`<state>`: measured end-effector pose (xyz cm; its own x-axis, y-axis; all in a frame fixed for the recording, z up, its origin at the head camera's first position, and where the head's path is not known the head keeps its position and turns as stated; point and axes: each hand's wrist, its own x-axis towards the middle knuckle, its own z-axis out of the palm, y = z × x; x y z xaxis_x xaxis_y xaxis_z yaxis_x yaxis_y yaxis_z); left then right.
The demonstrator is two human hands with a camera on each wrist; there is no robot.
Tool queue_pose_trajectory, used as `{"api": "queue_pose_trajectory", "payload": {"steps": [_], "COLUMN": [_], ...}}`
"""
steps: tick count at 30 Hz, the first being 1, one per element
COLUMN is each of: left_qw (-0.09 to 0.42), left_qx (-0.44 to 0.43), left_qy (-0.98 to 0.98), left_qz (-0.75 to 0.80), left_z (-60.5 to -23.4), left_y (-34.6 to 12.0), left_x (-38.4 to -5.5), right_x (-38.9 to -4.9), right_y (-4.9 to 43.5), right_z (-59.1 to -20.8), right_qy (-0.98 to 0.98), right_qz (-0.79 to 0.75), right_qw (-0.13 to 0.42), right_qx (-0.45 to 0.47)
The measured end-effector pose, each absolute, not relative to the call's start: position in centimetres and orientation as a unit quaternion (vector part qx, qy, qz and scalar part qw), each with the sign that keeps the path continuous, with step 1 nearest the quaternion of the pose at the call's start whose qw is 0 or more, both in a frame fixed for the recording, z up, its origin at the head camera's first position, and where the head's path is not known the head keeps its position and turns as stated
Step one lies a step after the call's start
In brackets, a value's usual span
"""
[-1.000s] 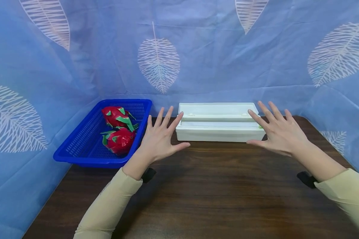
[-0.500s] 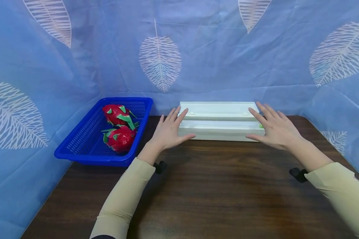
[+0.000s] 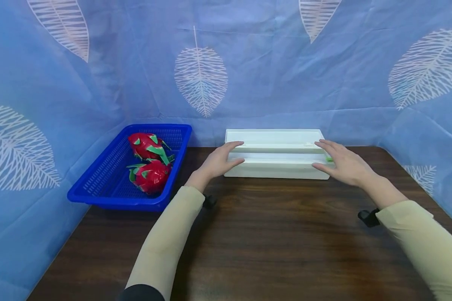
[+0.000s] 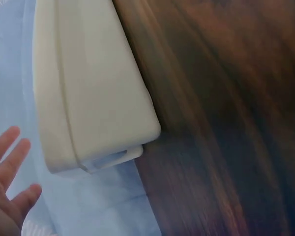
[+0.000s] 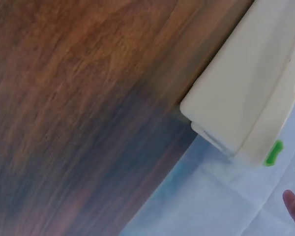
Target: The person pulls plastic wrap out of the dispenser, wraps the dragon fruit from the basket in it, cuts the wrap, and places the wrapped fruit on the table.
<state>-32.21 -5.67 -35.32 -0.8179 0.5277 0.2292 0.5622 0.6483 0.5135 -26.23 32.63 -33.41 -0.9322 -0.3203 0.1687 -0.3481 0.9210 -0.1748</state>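
Observation:
A long white plastic box stands at the back of the table with its lid tilted back. Inside its opening a pale strip shows. A small green piece sits at its right end. My left hand is at the left end of the box, thumb and fingers apart, overlapping it in the head view. In the left wrist view its spread fingers are beside the end wall. My right hand mirrors it at the right end, thumb apart from the fingers. Neither hand holds anything.
To the left stands a blue plastic basket with two red dragon fruits that have green scales. Behind the dark wooden table hangs a blue cloth with white leaf prints.
My hands have lowered and turned from spread fingers above the table to both ends of the white box. The left hand moved rightward, the right hand slightly leftward. Box and basket stay in place.

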Motion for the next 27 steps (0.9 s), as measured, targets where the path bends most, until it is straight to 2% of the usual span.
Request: {"api": "queue_pose_trajectory", "payload": {"steps": [6,11,27], "left_qw": [-0.004,-0.01,-0.03], "left_qx": [-0.294,-0.287,-0.27], "left_qy": [-0.901,-0.907,-0.914], "left_qz": [-0.318,-0.309,-0.3], "left_z": [-35.8,-36.1,-37.1], "left_y": [-5.4,-5.4,-5.3], "left_x": [-33.3,-33.9,-35.1], "right_x": [-27.0,-27.4,-28.4], "right_y": [33.0,33.3,33.0], "right_z": [-33.9,-34.7,-35.8], "right_qy": [-0.98,-0.977,-0.973], "right_qz": [0.128,0.155,0.166], "right_qw": [0.044,0.027,0.037], "right_qx": [0.147,0.142,0.155]}}
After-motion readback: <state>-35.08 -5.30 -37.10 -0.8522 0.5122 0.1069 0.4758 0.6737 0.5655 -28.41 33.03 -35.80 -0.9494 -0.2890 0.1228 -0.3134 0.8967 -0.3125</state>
